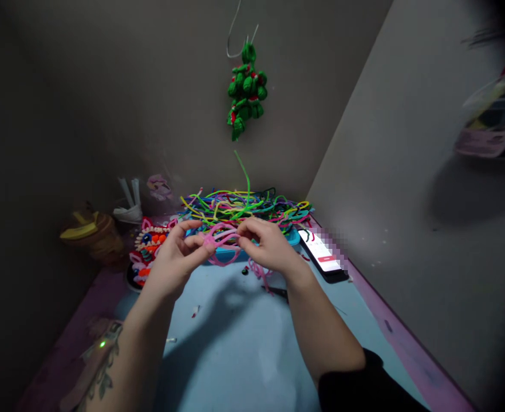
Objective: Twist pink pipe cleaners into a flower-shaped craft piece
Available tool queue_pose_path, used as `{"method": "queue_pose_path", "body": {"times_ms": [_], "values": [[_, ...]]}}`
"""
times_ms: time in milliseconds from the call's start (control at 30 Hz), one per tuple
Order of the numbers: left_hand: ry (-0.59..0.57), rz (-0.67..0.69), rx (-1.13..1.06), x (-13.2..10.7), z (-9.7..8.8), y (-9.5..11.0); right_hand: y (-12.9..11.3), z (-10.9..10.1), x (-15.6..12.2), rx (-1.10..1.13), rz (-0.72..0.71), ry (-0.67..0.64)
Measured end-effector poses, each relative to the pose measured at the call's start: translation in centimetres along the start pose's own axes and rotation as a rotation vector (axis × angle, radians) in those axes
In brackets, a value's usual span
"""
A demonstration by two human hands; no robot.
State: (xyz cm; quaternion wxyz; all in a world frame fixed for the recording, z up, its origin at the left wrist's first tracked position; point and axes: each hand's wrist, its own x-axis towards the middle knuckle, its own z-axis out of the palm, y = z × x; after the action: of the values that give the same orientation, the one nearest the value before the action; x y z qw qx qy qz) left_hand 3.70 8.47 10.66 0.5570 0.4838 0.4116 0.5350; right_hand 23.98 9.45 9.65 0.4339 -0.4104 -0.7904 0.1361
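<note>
My left hand (181, 252) and my right hand (263, 243) are raised above the blue work surface, close together. Between them are pink pipe cleaners (222, 240) bent into loops, with a paler strand among them. The left thumb and fingers pinch the loops' left end; the right fingertips pinch the other end. Just behind the hands, a heap of many-coloured pipe cleaners (218, 206) overflows a blue tray (229, 255). Below my right hand lie more pink curled strands (260, 273), beside a dark, thin tool (278, 292) partly hidden by my right wrist.
A phone (325, 254) with a lit screen lies right of the tray. Colourful fuzzy figures (149, 243) and a brown pot (95, 237) stand at left. Green pipe-cleaner work (247, 88) hangs from a wire on the back wall. Small scraps (196, 311) dot the blue surface (244, 349).
</note>
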Motion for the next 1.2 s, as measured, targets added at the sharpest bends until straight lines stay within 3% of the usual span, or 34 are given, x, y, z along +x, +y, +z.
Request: {"method": "queue_pose_path", "body": {"times_ms": [133,267,433,600,867,967,1200], "values": [[0.006,-0.003,0.009,0.0,0.0,0.1,-0.8,-0.2,-0.2,0.058,0.03,0.112],[-0.004,0.0,0.013,-0.2,0.2,0.2,-1.8,0.3,-0.3,0.251,0.149,0.213],[-0.036,0.002,0.005,-0.3,0.2,0.4,-2.1,1.1,-0.2,0.494,0.272,0.179],[-0.014,0.018,-0.037,0.0,0.0,0.1,-1.1,0.9,0.1,0.411,0.317,-0.024],[0.043,0.029,-0.137,0.4,-0.2,-0.2,-0.6,0.5,0.0,0.343,0.198,-0.12],[0.063,0.021,-0.17,0.5,-0.2,-0.3,-1.0,0.8,-0.1,0.313,0.181,-0.086],[0.077,-0.026,-0.197,0.3,0.1,-0.6,-1.4,2.8,-0.2,0.133,0.164,0.153]]}}
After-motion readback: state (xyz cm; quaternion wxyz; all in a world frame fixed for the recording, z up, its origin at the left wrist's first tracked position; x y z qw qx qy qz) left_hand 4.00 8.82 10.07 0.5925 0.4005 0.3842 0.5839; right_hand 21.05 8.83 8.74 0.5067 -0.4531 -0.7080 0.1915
